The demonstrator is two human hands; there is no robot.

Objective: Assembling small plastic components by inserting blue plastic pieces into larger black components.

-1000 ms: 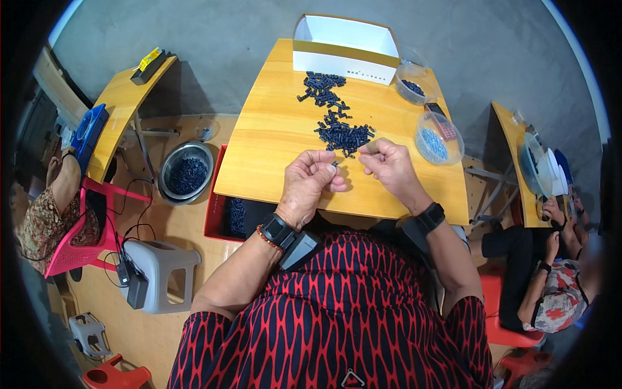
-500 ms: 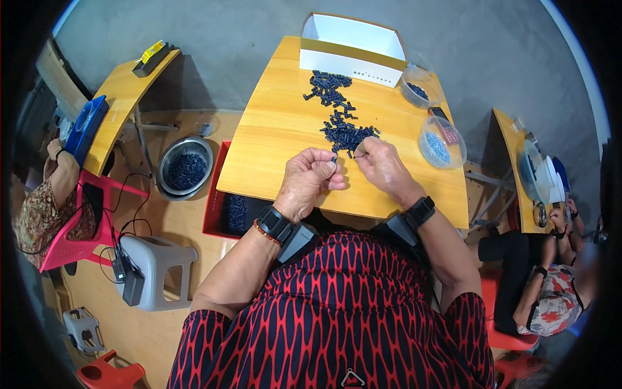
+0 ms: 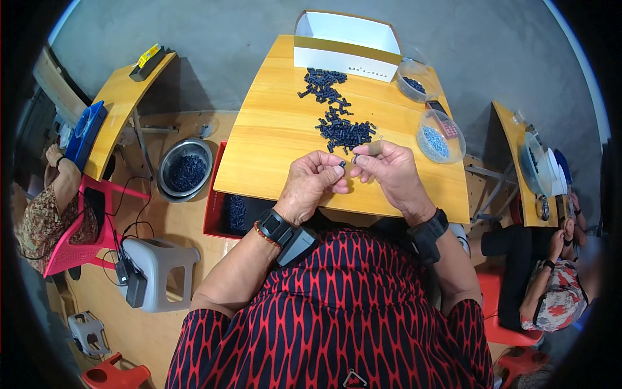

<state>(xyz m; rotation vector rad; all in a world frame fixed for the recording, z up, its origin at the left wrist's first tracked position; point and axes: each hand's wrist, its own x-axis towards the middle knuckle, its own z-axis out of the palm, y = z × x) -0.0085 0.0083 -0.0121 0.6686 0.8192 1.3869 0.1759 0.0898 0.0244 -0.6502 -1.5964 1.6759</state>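
White open cardboard box at far edge of yellow wooden table; grey concrete floor. Left hand pinches small dark plastic part; right hand pinches small grey ring

— Open wood on the near left of the yellow table, bare from the left hand out to the edge. Room to pass there.

— Ahead of the right hand?

— Blocked just beyond the fingers by a pile of small dark parts, with a looser trail running on toward the white box at the far edge.

— Right side?

— Crowded: two clear bowls and a small calculator near the corner. Narrow bare strip between pile and bowls.
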